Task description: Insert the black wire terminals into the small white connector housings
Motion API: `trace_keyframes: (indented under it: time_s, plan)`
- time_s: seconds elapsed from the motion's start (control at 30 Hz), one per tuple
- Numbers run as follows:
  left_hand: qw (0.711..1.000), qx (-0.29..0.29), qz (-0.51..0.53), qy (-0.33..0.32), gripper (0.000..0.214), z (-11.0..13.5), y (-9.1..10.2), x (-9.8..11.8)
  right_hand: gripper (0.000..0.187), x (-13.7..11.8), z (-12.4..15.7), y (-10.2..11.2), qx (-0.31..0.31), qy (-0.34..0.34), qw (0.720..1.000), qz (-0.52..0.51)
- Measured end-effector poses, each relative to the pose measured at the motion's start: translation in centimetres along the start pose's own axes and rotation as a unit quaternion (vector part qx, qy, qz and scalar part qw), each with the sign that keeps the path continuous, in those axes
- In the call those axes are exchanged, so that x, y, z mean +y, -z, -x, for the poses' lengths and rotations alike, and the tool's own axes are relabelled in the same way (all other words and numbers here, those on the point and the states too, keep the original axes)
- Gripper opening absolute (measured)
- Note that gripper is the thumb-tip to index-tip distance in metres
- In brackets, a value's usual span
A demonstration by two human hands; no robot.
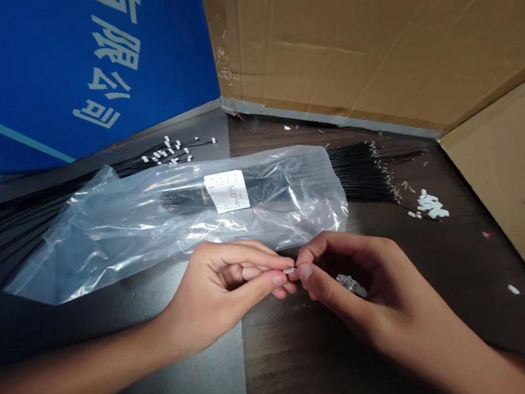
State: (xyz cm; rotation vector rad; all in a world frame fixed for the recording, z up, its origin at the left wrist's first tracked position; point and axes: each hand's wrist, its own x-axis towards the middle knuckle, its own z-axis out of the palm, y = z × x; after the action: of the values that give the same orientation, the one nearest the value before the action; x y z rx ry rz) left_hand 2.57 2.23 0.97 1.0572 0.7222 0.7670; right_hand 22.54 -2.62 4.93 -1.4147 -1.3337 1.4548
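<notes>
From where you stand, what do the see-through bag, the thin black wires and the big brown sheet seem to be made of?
The bag looks like thin clear plastic film, glossy, with creases catching the light. The black wires seem plastic-coated, with a smooth dark sheen and small metallic-looking tips, though the core is hidden. The brown sheet looks like matte cardboard, creased, with paper-like fibres at its torn corner.

Head-worn view, facing forward and down, close above left hand [219,297], right hand [378,297] and tabletop [287,371]

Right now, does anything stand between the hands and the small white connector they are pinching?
Nothing visible does: the left hand and the right hand both grip the small white connector directly between their fingertips.
</notes>
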Motion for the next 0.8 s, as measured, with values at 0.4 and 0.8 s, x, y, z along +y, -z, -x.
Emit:
trace_keyframes:
  time_s: [0.4,0.8]
  plan:
    - [1.0,-0.009,0.001,0.024,0.03,-0.05,-0.07,0.03,0.015,0.07,-0.1,-0.08,0.011,0.015,1.0,0.0]
    - [0.997,0.013,-0.067,-0.048,0.018,-0.29,0.05,-0.2,0.01,0.09,0.16,-0.2,0.008,0.011,0.999,0.03]
